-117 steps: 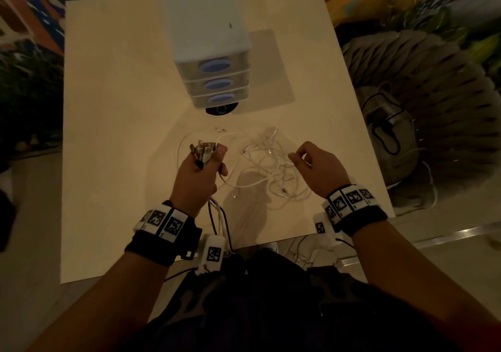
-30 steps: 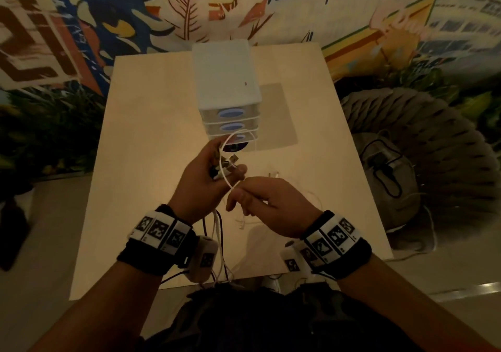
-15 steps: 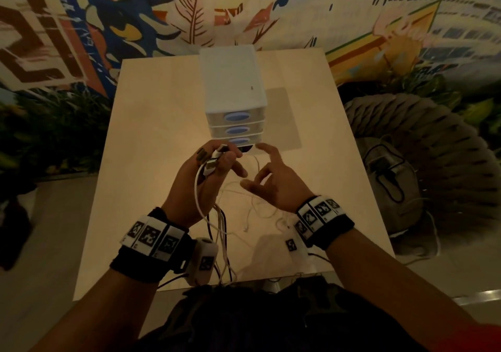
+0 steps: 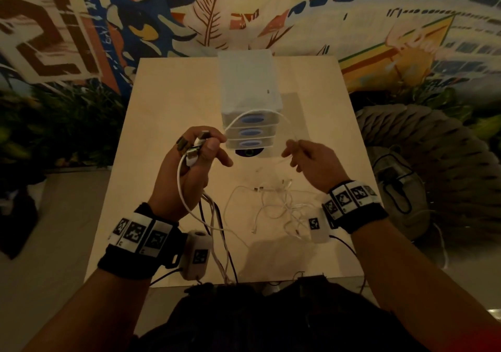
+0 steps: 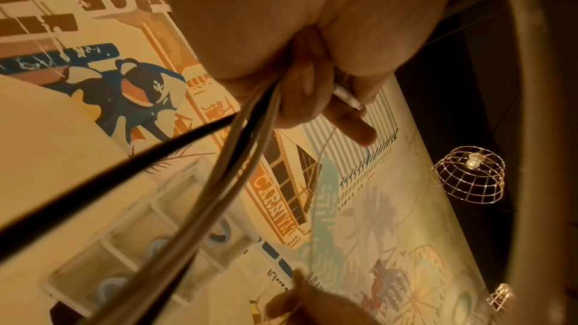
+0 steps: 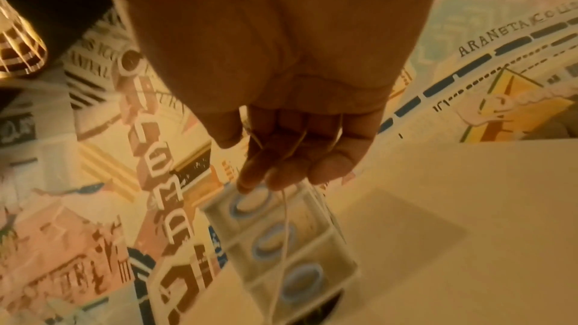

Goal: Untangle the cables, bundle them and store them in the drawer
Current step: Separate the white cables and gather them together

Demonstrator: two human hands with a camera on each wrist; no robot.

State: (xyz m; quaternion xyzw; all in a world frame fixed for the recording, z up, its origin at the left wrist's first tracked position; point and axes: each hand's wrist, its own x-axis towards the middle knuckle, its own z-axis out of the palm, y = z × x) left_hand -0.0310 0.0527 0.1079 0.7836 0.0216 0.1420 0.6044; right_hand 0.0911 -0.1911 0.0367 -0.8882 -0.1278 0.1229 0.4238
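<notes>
My left hand [image 4: 195,159] is raised above the table and grips a bunch of cable plug ends [image 4: 195,145], with white and black cables [image 5: 200,197] trailing down past the wrist. A thin white cable [image 4: 254,113] arcs from that bunch across to my right hand [image 4: 303,159], whose fingers [image 6: 300,157] pinch it. A tangle of white cables [image 4: 273,205] lies on the table below the hands. The small white drawer unit [image 4: 249,113] with three blue-handled drawers stands behind, all drawers closed.
The light wooden table [image 4: 162,107] stands against a painted mural wall. A woven seat with a grey bag [image 4: 401,183] sits to the right of the table. Plants stand on the left.
My right hand has moved right, away from the left, and now pinches the thin white cable, drawing it into an arc. The left hand still holds the plug ends.
</notes>
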